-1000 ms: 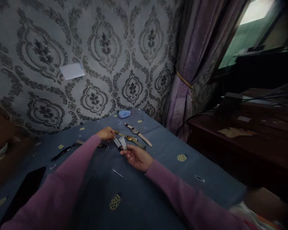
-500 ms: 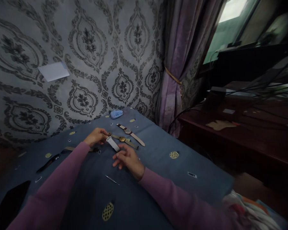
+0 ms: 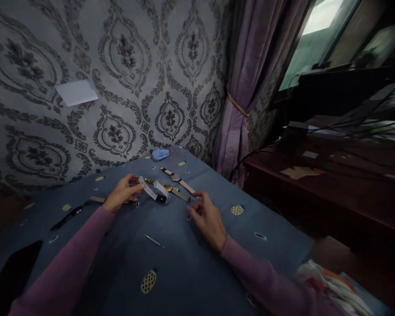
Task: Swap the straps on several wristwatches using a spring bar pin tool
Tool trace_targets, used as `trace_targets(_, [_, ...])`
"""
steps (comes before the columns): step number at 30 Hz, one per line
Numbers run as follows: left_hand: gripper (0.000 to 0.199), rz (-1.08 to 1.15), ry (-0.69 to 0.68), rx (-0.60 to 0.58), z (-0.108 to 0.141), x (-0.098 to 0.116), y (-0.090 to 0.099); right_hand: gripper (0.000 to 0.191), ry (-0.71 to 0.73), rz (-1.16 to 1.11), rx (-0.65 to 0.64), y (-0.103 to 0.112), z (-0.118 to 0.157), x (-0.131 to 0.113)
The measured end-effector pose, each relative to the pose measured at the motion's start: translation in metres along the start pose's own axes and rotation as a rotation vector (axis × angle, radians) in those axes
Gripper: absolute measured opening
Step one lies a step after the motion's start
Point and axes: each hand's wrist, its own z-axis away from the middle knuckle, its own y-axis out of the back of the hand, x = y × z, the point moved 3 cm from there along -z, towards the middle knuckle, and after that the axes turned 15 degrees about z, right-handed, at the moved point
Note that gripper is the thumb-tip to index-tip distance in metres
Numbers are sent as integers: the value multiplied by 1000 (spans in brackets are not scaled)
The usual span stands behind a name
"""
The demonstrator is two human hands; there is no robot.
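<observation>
My left hand (image 3: 123, 194) pinches one end of the strap of a white-strapped watch (image 3: 149, 190). The watch's dark face rests low, beside the cloth, and its other strap half curls upward. Behind it lies a gold watch (image 3: 169, 188) with a thin band. Farther back is a watch with a round face and dark-and-pale strap (image 3: 176, 177), stretched out flat. My right hand (image 3: 207, 219) hovers near that strap's lower end, thumb and fingers apart; whether a fingertip touches the strap I cannot tell. Left of my left hand, a black-strapped watch (image 3: 76, 211) lies partly behind my wrist.
A thin metal tool (image 3: 154, 241) lies on the blue pineapple-print cloth (image 3: 184, 267). A black flat object (image 3: 15, 276) sits at the lower left. Light blue crumpled cloth (image 3: 160, 154) is by the wall. To the right stands a dark red desk (image 3: 349, 197) with cables.
My right hand has moved away rightward from the white-strapped watch. That watch has swung open, its dark face now showing low, while my left hand keeps one strap end.
</observation>
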Motion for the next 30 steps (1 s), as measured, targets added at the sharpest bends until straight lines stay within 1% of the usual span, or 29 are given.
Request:
trace_targets(2, [65, 2, -43, 47, 11, -3, 4, 34, 2, 119, -5, 2, -5, 8])
trace_targets(4, [68, -4, -86, 105, 24, -7, 9, 37, 7, 216, -12, -1, -10, 12])
trace_targets(8, [64, -7, -141, 184, 59, -21, 20, 39, 24, 356, -17, -9, -19, 13])
trace_targets(10, [60, -14, -190, 212, 79, -30, 25, 38, 38, 400, -18, -11, -22, 13])
trace_targets(13, [56, -16, -164, 240, 104, -46, 32, 38, 57, 447, -15, -11, -26, 14])
trace_targets(15, [57, -14, -136, 263, 115, -55, 35, 39, 69, 468, -13, -12, -29, 14])
trace_targets(19, [57, 1, -108, 275, 124, -65, 35, 37, 82, 489, -4, -13, -33, 15])
trace_targets(24, [55, 3, -124, 259, 125, -67, 28, 37, 87, 487, 15, -12, -38, 16])
trace_targets(30, [50, 6, -67, 215, 126, -73, 23, 35, 107, 450, 22, -11, -40, 17])
